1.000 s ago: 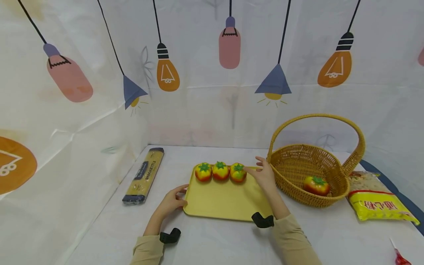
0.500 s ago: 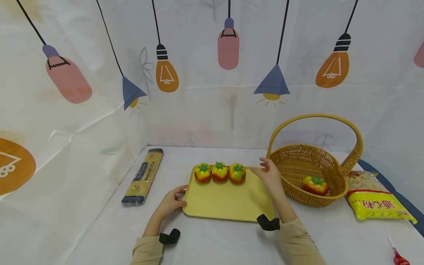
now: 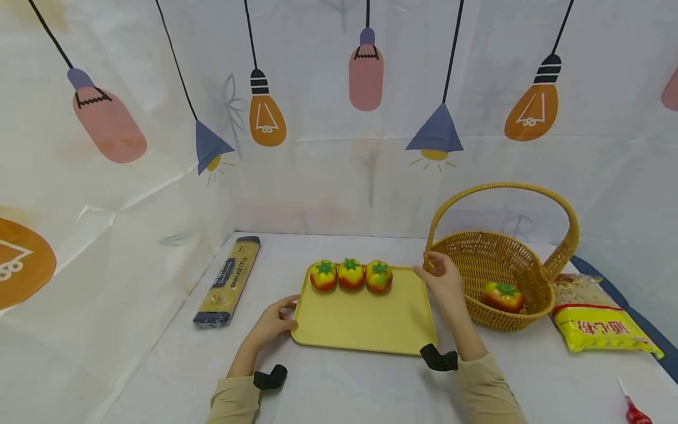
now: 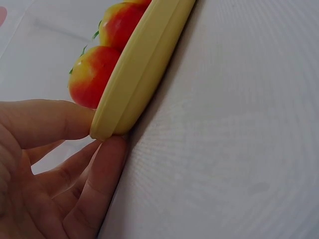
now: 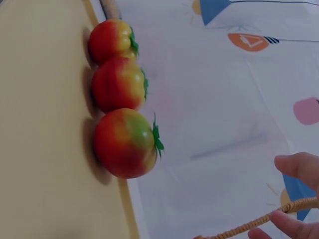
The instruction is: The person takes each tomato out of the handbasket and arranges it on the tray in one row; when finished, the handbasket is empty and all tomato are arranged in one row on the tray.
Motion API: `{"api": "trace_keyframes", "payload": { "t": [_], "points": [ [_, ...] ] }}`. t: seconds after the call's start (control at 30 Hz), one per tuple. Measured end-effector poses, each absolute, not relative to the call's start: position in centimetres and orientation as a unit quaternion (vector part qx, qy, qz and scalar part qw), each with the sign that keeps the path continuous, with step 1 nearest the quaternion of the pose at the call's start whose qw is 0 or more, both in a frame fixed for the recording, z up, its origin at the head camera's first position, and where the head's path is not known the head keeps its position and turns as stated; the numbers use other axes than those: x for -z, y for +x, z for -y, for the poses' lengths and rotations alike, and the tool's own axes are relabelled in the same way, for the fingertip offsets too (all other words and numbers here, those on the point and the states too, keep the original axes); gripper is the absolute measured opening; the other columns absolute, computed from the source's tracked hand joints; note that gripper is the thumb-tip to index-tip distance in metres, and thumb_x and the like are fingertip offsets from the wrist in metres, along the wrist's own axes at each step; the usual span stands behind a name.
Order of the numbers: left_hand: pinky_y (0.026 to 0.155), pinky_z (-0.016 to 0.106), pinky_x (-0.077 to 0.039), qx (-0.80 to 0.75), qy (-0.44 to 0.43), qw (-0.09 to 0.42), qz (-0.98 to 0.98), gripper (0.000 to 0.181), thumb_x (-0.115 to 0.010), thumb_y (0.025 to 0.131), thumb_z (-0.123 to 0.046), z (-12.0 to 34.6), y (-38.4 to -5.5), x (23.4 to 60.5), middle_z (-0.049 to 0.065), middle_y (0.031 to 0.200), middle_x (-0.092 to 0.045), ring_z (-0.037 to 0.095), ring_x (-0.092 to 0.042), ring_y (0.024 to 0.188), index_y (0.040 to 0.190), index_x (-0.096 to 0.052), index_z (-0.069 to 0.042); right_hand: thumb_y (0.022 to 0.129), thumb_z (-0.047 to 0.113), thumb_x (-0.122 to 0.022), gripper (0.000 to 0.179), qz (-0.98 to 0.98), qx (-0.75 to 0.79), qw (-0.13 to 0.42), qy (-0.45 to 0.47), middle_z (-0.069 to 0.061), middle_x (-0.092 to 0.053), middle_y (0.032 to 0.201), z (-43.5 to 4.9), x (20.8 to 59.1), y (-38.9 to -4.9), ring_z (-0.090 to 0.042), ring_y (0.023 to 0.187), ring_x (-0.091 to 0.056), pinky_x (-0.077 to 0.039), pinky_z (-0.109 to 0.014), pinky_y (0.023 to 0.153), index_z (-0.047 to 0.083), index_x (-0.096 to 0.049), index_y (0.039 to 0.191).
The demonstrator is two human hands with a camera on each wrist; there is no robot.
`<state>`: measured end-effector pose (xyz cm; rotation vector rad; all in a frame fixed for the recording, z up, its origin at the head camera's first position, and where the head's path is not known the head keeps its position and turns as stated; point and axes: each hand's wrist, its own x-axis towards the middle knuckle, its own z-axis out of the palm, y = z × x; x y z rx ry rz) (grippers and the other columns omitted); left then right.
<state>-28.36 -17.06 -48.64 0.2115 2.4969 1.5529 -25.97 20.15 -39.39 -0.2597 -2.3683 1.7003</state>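
Three red-and-yellow tomatoes [image 3: 351,274] with green tops stand in a row along the far edge of a yellow tray [image 3: 365,321]. My left hand [image 3: 271,325] holds the tray's left edge; in the left wrist view the thumb lies at the rim and fingers [image 4: 102,179] reach under it. My right hand [image 3: 446,285] is over the tray's right edge, fingers loosely bent and holding nothing, fingertips overlapping the left side of a wicker basket [image 3: 489,250] in the head view. Another tomato [image 3: 502,297] lies in that basket.
A spaghetti pack [image 3: 229,282] lies left of the tray. Right of the basket is a yellow-and-clear food bag [image 3: 604,327]. A red lollipop [image 3: 634,410] lies at the lower right. White sheets printed with lamps rise behind and at the left.
My right hand has moved right, away from the rightmost tomato, toward the basket. My left hand stays on the tray's edge, and the tomatoes keep their places.
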Motion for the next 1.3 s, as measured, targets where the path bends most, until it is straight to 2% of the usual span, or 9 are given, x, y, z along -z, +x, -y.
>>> {"api": "trace_keyframes", "payload": {
  "t": [0.47,1.3],
  "points": [
    [0.055,0.029,-0.047,-0.518,0.052,0.089,-0.849,0.063,-0.066,0.073,0.001,16.9,-28.6,48.9,0.015,0.120,-0.054,0.016,-0.049,0.065,0.133,-0.049,-0.008,0.083,0.039,-0.065,0.071,0.812,-0.549,0.144,-0.135,-0.020,-0.038,0.136,-23.3,39.3,-25.2,-0.036,0.124,-0.035,-0.035,-0.049,0.097,0.006,-0.036,0.139],
    [0.055,0.029,-0.047,-0.522,0.054,0.097,-0.846,0.064,-0.067,0.072,-0.001,16.8,-28.2,48.3,0.014,0.120,-0.054,0.017,-0.050,0.065,0.133,-0.050,-0.009,0.085,0.041,-0.061,0.072,0.807,-0.534,0.171,-0.186,-0.020,-0.036,0.138,-27.2,39.9,-24.1,-0.036,0.125,-0.032,-0.034,-0.049,0.095,0.006,-0.033,0.141]
  ]
}}
